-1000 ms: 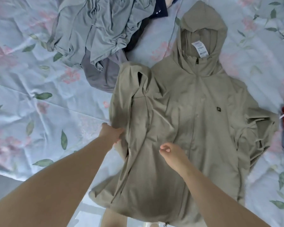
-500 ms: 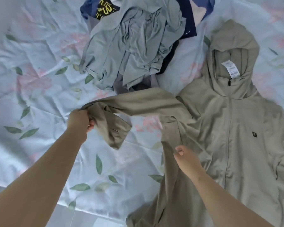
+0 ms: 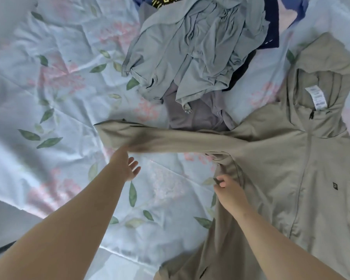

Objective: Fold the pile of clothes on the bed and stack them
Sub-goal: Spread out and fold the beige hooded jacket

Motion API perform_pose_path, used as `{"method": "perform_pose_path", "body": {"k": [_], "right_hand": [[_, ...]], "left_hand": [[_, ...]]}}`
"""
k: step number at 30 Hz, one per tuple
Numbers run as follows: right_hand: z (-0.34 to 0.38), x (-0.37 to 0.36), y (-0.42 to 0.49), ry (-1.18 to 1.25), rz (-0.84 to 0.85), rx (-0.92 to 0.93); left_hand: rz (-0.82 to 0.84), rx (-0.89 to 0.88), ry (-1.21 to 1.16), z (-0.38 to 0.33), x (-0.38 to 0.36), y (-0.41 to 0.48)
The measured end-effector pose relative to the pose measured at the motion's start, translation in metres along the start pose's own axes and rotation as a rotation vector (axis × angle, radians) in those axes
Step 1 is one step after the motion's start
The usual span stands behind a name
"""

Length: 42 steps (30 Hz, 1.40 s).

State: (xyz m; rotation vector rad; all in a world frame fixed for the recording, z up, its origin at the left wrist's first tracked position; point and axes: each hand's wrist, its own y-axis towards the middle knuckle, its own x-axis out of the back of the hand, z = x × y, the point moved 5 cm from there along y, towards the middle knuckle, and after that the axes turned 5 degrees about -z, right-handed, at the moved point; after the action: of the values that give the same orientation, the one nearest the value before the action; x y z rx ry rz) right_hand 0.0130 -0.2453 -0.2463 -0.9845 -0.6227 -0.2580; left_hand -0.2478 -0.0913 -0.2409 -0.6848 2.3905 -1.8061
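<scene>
A khaki hooded zip jacket (image 3: 281, 168) lies face up on the bed, hood at the upper right. Its left sleeve (image 3: 150, 139) stretches straight out to the left across the sheet. My left hand (image 3: 127, 164) hovers just below that sleeve with fingers spread and relaxed, holding nothing. My right hand (image 3: 228, 188) pinches the jacket's side edge below the armpit. A crumpled pile of clothes (image 3: 194, 49) sits above the sleeve, with a grey-green garment on top and a mauve piece (image 3: 198, 116) below it.
The bed is covered by a pale blue floral sheet (image 3: 59, 98). Dark navy clothing (image 3: 271, 23) and a black piece with yellow print (image 3: 166, 0) lie at the top of the pile. The bed's near edge runs along the lower left.
The left sleeve, folded over the jacket a second ago, has been pulled out flat to the left. My left hand has let go of it and opened. My right hand stays on the jacket's side.
</scene>
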Motion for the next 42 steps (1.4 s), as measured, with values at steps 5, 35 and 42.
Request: {"method": "perform_pose_path", "body": {"k": [5,35,42], "right_hand": [[-0.009,-0.006,0.004,-0.015,0.001,-0.001],[-0.044,0.095,0.009,0.431,-0.341,-0.124],[-0.147,0.188,-0.012,1.128,-0.491,-0.280]], "left_hand": [[0.103,0.100,-0.153,0.013,-0.011,0.018],[0.661,-0.702,0.095,-0.007,-0.167,-0.177],[0.809,-0.916,0.515,0.147,-0.266,-0.251]]}}
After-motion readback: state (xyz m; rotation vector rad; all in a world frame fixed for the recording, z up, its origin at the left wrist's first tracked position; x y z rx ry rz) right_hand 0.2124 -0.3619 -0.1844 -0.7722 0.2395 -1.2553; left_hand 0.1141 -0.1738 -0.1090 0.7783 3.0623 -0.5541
